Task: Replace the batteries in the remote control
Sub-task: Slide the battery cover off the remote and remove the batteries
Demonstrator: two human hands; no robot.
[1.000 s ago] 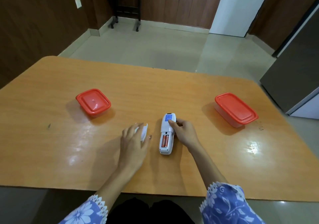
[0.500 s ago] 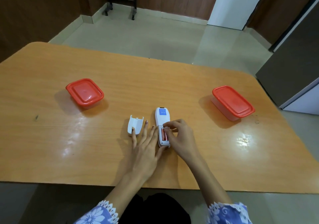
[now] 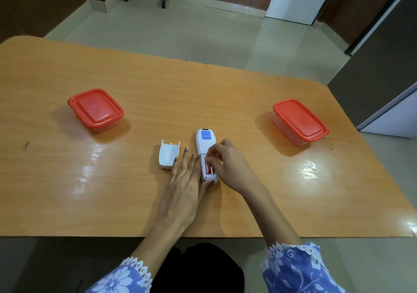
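1. The white plastic remote control [image 3: 205, 141] lies face down on the wooden table [image 3: 135, 78]. Its back is open, with two orange batteries [image 3: 209, 170] inside.
2. The left hand [image 3: 184, 186] has let go of the white plastic cover [image 3: 168, 155], now just by its little fingertip. Its straight fingers, a little apart, lie against the remote.
3. The right hand [image 3: 228, 166] has slid down, and its curled fingers pinch the batteries' top end.
4. I think the old batteries come out next.

white remote [image 3: 204, 142], red lids [image 3: 96, 107], blue floral sleeves [image 3: 297, 268]
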